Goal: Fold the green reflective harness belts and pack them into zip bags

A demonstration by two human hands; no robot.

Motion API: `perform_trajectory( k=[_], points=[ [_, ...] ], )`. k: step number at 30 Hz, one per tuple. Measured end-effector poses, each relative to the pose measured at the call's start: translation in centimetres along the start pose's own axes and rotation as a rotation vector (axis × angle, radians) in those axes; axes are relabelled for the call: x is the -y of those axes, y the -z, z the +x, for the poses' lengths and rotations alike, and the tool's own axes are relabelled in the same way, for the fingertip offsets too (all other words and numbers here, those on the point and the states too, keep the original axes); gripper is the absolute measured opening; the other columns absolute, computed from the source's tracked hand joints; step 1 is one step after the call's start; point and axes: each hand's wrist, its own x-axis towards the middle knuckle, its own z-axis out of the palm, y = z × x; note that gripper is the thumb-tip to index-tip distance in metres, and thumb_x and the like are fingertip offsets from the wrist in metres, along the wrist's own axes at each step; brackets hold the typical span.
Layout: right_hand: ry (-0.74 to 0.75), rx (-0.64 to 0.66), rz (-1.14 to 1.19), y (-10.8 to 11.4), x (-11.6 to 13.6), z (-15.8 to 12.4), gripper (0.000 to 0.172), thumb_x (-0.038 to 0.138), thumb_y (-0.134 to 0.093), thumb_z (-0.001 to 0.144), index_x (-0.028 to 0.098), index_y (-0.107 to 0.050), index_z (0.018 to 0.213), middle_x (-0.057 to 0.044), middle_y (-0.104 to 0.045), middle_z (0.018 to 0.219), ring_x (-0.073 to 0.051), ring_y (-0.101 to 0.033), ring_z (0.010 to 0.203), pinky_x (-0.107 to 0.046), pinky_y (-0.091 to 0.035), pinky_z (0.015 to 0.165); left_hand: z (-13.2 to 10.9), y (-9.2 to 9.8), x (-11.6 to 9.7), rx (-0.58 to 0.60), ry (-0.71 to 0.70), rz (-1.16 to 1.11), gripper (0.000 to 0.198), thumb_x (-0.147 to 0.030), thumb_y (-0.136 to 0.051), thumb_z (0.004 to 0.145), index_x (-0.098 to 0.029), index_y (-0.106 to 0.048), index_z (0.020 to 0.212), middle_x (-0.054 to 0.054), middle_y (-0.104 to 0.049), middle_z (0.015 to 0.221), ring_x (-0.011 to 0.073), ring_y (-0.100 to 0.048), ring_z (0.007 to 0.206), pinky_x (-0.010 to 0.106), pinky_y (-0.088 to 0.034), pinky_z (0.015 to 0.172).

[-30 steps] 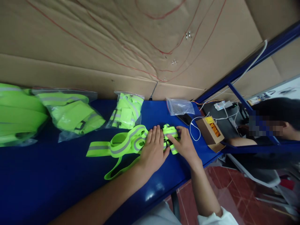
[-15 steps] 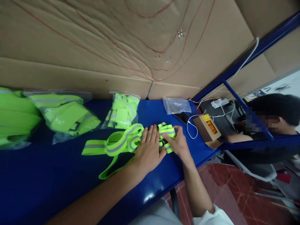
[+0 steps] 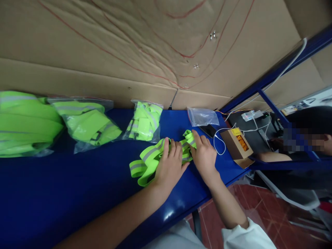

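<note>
Bright yellow-green cloth strap with a grey stripe (image 3: 153,151) sits mid-frame under my flat left hand (image 3: 169,167); my right hand (image 3: 204,155) curls over it, grip hidden. Soft pressing should keep its loops neat.

Honestly, no text is coming through readable here. The closest thing is the yellow label (image 3: 236,131) that's sitting on the upper end of the box (image 3: 229,141): it's showing what look like small dark marks, but they're coming out too tiny and blurry to pass for any letters or numbers. Over near the right edge, the white board (image 3: 320,98) is carrying a few dark shapes, and those are blurring too much to tell print from pictures.
</note>
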Motion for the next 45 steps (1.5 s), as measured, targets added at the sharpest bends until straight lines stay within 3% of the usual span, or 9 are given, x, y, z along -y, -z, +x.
perform_trajectory(
  k=[8, 11, 14, 18, 22, 25, 30, 37, 45],
  points=[
    [0.155, 0.091, 0.225, 0.5, 2.9, -1.6, 0.053, 0.042, -0.029, 0.11, 0.022, -0.05, 0.155, -0.016, -0.059, 0.125, -0.029, -0.061, 0.115, -0.048, -0.056, 0.099, -0.2, -0.2, -0.2, 0.023, 0.004, -0.03, 0.059, -0.025, -0.046, 0.1, 0.002, -0.045, 0.153, 0.029, -0.056, 0.146, 0.0428, -0.05, 0.139, 0.064, -0.026, 0.124],
    [0.137, 0.104, 0.427, 0.7, 2.3, -1.3, 0.049, 0.037, -0.032, 0.11, 0.021, -0.056, 0.15, -0.014, -0.059, 0.123, -0.025, -0.062, 0.116, -0.042, -0.053, 0.104, -0.2, 0.5, 0.5, 0.03, -0.005, -0.035, 0.059, -0.031, -0.05, 0.1, 0.004, -0.05, 0.148, 0.028, -0.059, 0.142, 0.0404, -0.053, 0.135, 0.058, -0.031, 0.123],
    [0.122, 0.139, 0.552, 0.7, 1.3, -1.0, 0.043, 0.035, -0.044, 0.107, 0.021, -0.065, 0.141, -0.011, -0.063, 0.113, -0.021, -0.066, 0.099, -0.036, -0.056, 0.094, -0.4, 1.3, 1.7, 0.015, 0.014, -0.033, 0.066, -0.042, -0.054, 0.099, 0.005, -0.052, 0.145, 0.03, -0.059, 0.139, 0.042, -0.05, 0.136, 0.067, -0.023, 0.124],
    [0.119, 0.076, 0.368, -0.2, 0.9, -1.0, 0.039, 0.042, -0.055, 0.102, 0.027, -0.068, 0.135, -0.011, -0.064, 0.12, -0.026, -0.064, 0.105, -0.043, -0.051, 0.095, -1.2, 1.8, 3.0, -0.01, 0.042, 0.0, 0.071, -0.055, -0.055, 0.097, 0.002, -0.058, 0.14, 0.028, -0.063, 0.132, 0.0459, -0.051, 0.131, 0.077, -0.014, 0.121],
    [0.018, 0.052, 0.206, -1.2, 1.0, -0.9, 0.069, 0.058, -0.068, 0.091, 0.022, -0.054, 0.147, -0.018, -0.053, 0.146, -0.039, -0.052, 0.131, -0.056, -0.044, 0.103, -2.0, 1.2, 3.2, -0.021, 0.048, 0.002, 0.073, -0.057, -0.052, 0.098, 0.001, -0.056, 0.142, 0.031, -0.052, 0.149, 0.0475, -0.044, 0.142, 0.071, -0.023, 0.122],
    [-0.029, 0.173, 0.278, -1.1, 1.0, -0.4, 0.059, 0.062, -0.067, 0.09, 0.017, -0.062, 0.128, -0.017, -0.065, 0.13, -0.035, -0.063, 0.118, -0.046, -0.05, 0.093, -2.3, 0.5, 3.2, -0.026, 0.077, -0.032, 0.076, -0.058, -0.05, 0.098, 0.001, -0.052, 0.145, 0.034, -0.043, 0.156, 0.049, -0.037, 0.148, 0.069, -0.029, 0.119],
    [-0.136, 0.28, 0.398, -0.2, 1.0, 0.5, 0.053, 0.061, -0.073, 0.083, 0.021, -0.059, 0.115, -0.005, -0.074, 0.09, -0.026, -0.07, 0.081, -0.033, -0.048, 0.069, -2.5, 0.3, 3.0, -0.004, 0.079, -0.036, 0.078, -0.056, -0.049, 0.099, 0.005, -0.048, 0.147, 0.035, -0.051, 0.148, 0.049, -0.049, 0.139, 0.059, -0.042, 0.11],
    [-0.224, 0.262, 0.656, -0.6, -0.1, 1.4, 0.05, 0.065, -0.074, 0.081, 0.02, -0.061, 0.1, -0.004, -0.074, 0.092, -0.022, -0.069, 0.082, -0.031, -0.05, 0.073, -3.5, 0.7, 2.2, 0.017, 0.041, -0.005, 0.076, -0.053, -0.051, 0.099, 0.005, -0.048, 0.148, 0.032, -0.057, 0.142, 0.0448, -0.057, 0.128, 0.059, -0.044, 0.11],
    [-0.21, 0.221, 0.656, -0.3, -0.1, 1.0, 0.052, 0.065, -0.077, 0.078, 0.021, -0.057, 0.097, -0.001, -0.071, 0.085, -0.02, -0.065, 0.075, -0.03, -0.049, 0.069, -3.3, 0.3, 3.0, -0.025, 0.064, -0.117, 0.062, -0.052, -0.054, 0.098, -0.007, -0.059, 0.141, 0.028, -0.051, 0.152, 0.0501, -0.043, 0.145, 0.067, -0.036, 0.119]
  ],
)
